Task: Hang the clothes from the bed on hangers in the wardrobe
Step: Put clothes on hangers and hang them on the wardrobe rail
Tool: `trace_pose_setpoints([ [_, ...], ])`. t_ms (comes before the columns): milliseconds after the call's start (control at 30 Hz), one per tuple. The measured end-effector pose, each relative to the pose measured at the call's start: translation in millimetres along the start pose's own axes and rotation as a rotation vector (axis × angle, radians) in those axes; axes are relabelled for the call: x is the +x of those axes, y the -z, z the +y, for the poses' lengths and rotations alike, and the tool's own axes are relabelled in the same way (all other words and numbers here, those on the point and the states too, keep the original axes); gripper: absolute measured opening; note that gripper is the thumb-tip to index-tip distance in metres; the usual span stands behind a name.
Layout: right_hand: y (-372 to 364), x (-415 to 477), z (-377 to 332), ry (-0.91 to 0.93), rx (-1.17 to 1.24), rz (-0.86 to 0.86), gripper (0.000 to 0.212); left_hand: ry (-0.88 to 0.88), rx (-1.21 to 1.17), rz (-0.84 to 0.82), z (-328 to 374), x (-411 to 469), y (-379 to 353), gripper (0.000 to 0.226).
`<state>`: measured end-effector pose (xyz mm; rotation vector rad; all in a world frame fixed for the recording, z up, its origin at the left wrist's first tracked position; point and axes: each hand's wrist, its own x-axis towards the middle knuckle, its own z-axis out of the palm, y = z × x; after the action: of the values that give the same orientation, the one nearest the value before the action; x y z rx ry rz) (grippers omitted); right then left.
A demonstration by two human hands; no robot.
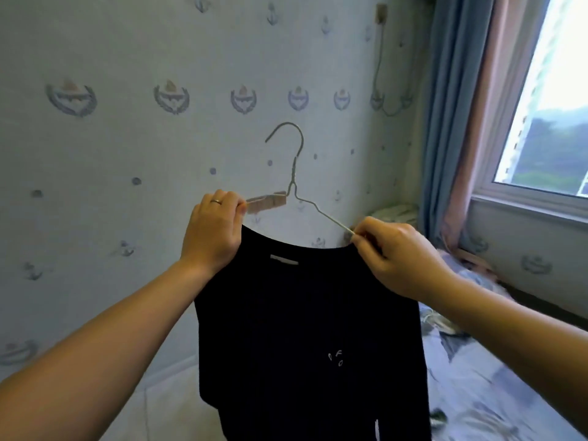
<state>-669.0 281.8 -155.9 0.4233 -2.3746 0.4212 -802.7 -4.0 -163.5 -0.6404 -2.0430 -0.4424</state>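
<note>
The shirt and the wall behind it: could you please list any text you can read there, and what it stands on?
Shirt, white marks on the front: too small to read.
Neck label: no text can be made out.
White strip near the shirt's bottom edge: blurred, unreadable.
Wallpaper: emblems only, no words.

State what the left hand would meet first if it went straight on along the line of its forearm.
Most likely the wooden peg on the wire hanger, just ahead of the left hand, up and to the right. Behind that stands the patterned wall, though how far off is unclear.
</note>
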Motion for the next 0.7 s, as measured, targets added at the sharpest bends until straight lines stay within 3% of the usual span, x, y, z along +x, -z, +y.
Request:
trace_pose_setpoints([
  [333, -90.6, -24.6, 56.2, -0.35, -0.009, -0.209, 0.018, -0.088, -0.23, -0.27, -35.0, -12.4, -164.7, 0.035],
  [700, -134.3, -68.7, 151.1, -0.669, -0.07, -0.308, 0.015, -0.189, -0.42, -0.461, 11.5, -9.0, -323.2, 0.033],
])
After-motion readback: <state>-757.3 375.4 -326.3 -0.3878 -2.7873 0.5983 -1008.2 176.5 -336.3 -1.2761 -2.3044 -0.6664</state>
